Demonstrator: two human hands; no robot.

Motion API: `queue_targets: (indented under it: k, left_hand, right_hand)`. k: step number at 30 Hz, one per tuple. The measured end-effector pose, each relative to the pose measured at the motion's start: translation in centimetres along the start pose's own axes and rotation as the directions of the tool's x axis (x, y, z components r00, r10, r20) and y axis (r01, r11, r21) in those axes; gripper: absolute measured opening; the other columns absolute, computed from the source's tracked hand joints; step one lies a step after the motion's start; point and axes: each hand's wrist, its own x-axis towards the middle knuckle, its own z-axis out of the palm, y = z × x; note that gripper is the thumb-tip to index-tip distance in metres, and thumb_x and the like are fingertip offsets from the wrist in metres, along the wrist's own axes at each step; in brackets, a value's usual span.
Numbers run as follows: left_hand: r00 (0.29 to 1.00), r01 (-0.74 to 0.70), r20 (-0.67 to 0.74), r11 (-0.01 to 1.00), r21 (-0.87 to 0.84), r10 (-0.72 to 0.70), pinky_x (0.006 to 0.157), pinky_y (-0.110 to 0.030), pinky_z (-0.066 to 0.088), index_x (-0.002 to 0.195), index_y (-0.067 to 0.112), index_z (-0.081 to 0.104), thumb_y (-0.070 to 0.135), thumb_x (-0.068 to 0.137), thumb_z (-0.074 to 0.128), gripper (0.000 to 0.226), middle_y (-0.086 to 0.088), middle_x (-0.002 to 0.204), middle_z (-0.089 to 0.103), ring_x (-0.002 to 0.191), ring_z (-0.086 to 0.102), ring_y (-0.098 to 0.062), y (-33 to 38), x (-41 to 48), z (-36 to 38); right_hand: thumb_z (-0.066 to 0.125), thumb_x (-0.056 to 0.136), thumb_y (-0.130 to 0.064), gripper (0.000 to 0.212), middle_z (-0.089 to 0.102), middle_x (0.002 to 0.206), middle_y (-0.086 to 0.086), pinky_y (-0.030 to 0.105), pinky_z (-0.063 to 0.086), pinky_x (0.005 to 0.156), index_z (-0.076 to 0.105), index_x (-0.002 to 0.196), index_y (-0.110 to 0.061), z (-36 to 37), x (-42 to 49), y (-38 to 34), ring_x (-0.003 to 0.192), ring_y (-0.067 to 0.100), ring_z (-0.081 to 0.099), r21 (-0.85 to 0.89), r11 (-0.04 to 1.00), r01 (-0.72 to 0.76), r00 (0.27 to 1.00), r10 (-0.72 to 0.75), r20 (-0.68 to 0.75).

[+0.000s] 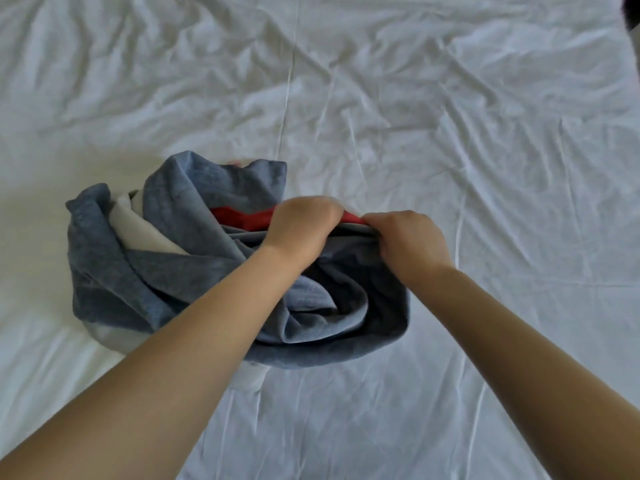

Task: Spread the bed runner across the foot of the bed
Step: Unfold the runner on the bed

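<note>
The bed runner [166, 271] is a blue-grey cloth with white and red parts, lying bunched in a heap on the white bed sheet [450, 133], left of centre. My left hand [304, 223] grips an upper edge of the runner with curled fingers. Just to its right, my right hand [408, 240] pinches the same edge. The two hands are close together, with a strip of red fabric showing between them. Both forearms reach in from the bottom of the view and cover part of the heap.
The wrinkled white sheet fills the whole view, with a long crease [289, 98] running up from the heap. A dark object [632, 12] shows at the top right corner.
</note>
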Motion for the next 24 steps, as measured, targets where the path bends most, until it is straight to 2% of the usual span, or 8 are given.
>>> queue_targets:
  k: [5,8,10,12,15,18,21,24]
  left_hand:
    - [0.99,-0.115,0.069,0.992,-0.053,0.119,0.074,-0.036,0.047,0.107,0.019,0.063,0.017,0.094,0.048,0.02,-0.004,0.1,0.066,0.089,0.062,-0.027,6.7,1.8,2.2]
    - [0.96,-0.191,0.18,0.972,-0.14,0.215,0.069,-0.035,0.048,0.099,0.019,0.063,0.018,0.089,0.05,0.016,-0.001,0.094,0.065,0.086,0.061,-0.023,7.7,1.5,3.7]
    - [0.934,-0.224,0.215,0.936,-0.27,0.286,0.07,-0.034,0.051,0.096,0.023,0.065,0.031,0.084,0.051,0.021,0.007,0.093,0.065,0.085,0.06,-0.015,6.8,1.0,3.7]
    - [0.934,-0.221,0.191,0.91,-0.351,0.301,0.076,-0.031,0.052,0.107,0.028,0.065,0.042,0.084,0.045,0.034,0.012,0.1,0.065,0.091,0.059,-0.008,5.0,0.8,3.4]
    - [0.97,-0.176,0.13,0.963,-0.204,0.205,0.1,-0.031,0.043,0.131,0.024,0.053,0.041,0.096,0.035,0.043,0.003,0.131,0.057,0.12,0.051,-0.013,2.0,1.6,3.2]
    - [0.983,0.0,0.186,1.0,0.006,-0.001,0.114,-0.04,0.024,0.148,0.018,0.028,0.042,0.099,0.034,0.056,-0.012,0.154,0.027,0.142,0.026,-0.027,0.5,2.6,3.8]
    - [0.968,0.005,0.25,0.998,0.059,-0.02,0.106,-0.04,0.036,0.147,0.016,0.027,0.038,0.096,0.044,0.058,-0.013,0.147,0.038,0.133,0.039,-0.028,0.8,2.6,5.3]
    - [0.968,-0.054,0.25,0.993,0.106,0.026,0.079,-0.038,0.048,0.134,0.017,0.042,0.031,0.092,0.052,0.045,-0.005,0.121,0.059,0.105,0.059,-0.025,1.2,2.2,6.9]
  right_hand:
    - [0.047,0.09,-0.019,0.034,0.069,0.098,-0.001,0.035,0.05,0.069,0.06,0.115,-0.038,0.8,-5.0,5.7,0.088,0.029,0.064,-0.044,0.991,-0.128,0.991,0.126,-0.042]
    - [0.046,0.09,-0.024,0.03,0.068,0.1,-0.004,0.033,0.05,0.07,0.06,0.114,-0.037,2.4,-7.2,6.6,0.091,0.024,0.064,-0.051,0.985,-0.165,0.977,0.17,0.132]
    - [0.051,0.086,-0.035,0.023,0.067,0.098,-0.008,0.032,0.049,0.071,0.063,0.106,-0.035,2.5,-7.8,6.8,0.093,0.019,0.063,0.043,0.985,-0.166,0.964,0.153,0.217]
    - [0.052,0.085,-0.048,0.03,0.068,0.102,-0.008,0.036,0.05,0.078,0.065,0.109,-0.034,1.8,-7.4,7.0,0.097,0.018,0.062,0.222,0.959,-0.176,0.978,0.146,0.146]
    - [0.037,0.093,-0.054,0.049,0.061,0.128,-0.003,0.037,0.043,0.094,0.055,0.131,-0.03,1.2,-5.1,7.3,0.118,0.021,0.053,0.26,0.953,-0.158,0.985,0.169,-0.02]
    - [0.04,0.098,-0.042,0.047,0.05,0.139,-0.001,0.039,0.038,0.1,0.04,0.143,-0.026,1.9,-1.8,6.5,0.128,0.022,0.045,0.139,0.981,-0.136,0.99,0.141,-0.025]
    - [0.049,0.096,-0.027,0.044,0.053,0.131,0.002,0.038,0.042,0.094,0.041,0.139,-0.024,4.0,0.5,4.7,0.12,0.023,0.049,0.072,0.992,-0.099,0.994,0.095,0.059]
    - [0.048,0.093,-0.018,0.039,0.054,0.122,0.003,0.036,0.041,0.087,0.046,0.132,-0.022,6.9,1.2,3.5,0.111,0.024,0.052,0.02,0.994,-0.109,0.992,0.107,0.072]
